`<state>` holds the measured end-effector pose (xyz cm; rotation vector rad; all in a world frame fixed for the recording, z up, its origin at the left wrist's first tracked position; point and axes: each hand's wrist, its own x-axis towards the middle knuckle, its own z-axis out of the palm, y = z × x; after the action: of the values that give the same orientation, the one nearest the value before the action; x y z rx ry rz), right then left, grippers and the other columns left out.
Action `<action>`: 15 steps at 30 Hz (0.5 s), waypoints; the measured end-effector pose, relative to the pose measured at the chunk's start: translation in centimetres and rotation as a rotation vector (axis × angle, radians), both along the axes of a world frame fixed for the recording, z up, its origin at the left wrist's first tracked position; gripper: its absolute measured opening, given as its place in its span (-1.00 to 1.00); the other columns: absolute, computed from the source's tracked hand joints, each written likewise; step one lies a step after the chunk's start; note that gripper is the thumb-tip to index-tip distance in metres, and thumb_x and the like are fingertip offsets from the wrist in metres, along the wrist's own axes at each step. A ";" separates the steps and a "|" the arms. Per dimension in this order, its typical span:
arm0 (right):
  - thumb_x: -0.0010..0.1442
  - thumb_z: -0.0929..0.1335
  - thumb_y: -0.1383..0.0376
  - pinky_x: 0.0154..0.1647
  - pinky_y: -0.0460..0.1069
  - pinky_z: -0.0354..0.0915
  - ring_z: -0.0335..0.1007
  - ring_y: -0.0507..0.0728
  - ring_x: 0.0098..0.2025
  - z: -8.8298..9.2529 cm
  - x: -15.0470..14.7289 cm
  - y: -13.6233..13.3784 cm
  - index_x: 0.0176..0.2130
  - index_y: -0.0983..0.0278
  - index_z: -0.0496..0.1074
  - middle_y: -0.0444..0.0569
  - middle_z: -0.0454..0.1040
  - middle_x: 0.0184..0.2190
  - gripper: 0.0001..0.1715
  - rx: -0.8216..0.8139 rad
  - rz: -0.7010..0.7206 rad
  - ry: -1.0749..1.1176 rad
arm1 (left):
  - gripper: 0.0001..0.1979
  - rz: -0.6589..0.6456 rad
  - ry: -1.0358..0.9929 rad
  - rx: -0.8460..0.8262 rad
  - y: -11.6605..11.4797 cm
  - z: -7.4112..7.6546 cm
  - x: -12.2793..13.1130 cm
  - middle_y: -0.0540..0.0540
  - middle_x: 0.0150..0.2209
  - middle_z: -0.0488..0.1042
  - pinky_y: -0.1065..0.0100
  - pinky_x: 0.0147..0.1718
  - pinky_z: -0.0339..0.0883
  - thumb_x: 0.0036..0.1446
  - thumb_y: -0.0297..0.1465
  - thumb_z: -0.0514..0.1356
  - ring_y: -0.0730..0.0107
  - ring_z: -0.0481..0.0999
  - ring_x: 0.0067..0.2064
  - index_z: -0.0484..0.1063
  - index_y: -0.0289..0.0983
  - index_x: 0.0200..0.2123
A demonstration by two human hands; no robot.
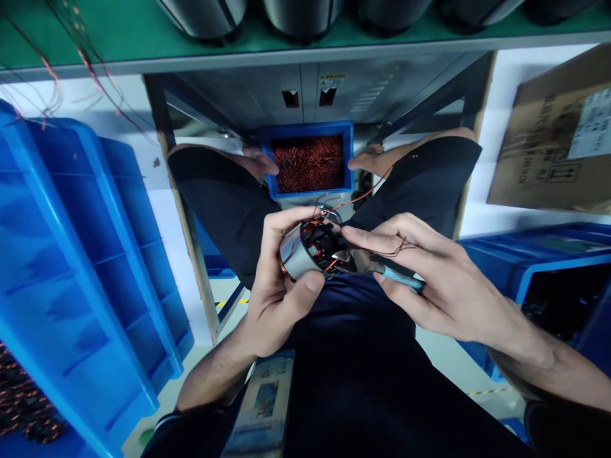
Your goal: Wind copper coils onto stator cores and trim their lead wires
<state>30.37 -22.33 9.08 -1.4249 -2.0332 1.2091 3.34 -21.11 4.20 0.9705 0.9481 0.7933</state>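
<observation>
My left hand is closed around a round metal motor stator with copper windings inside, held over my lap. My right hand is closed on a small cutting tool with a blue handle; its metal tip sits at the stator's open end. Thin copper wire strands trail up from the stator past my right fingers. Both hands are close together at the middle of the view.
A small blue bin filled with copper wire scraps sits on the floor between my knees. Large blue crates stand at the left, more blue crates at the right. A cardboard box leans at upper right. A green bench top carries metal cylinders.
</observation>
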 end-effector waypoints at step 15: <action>0.54 0.43 0.37 0.04 0.06 0.69 0.70 0.17 -0.09 -3.5 -0.6 1.8 0.54 0.03 0.52 -0.03 0.73 -0.01 -0.31 -0.007 -0.062 0.065 | -0.62 0.248 -0.001 -0.117 0.7 -0.3 2.6 -0.19 0.21 0.59 0.10 -0.16 0.76 0.61 0.02 0.22 0.11 0.72 0.00 0.50 0.02 0.31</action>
<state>29.75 -20.52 5.54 -1.4218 -1.9298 1.2215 5.89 -20.42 3.91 0.7594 1.1152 0.9344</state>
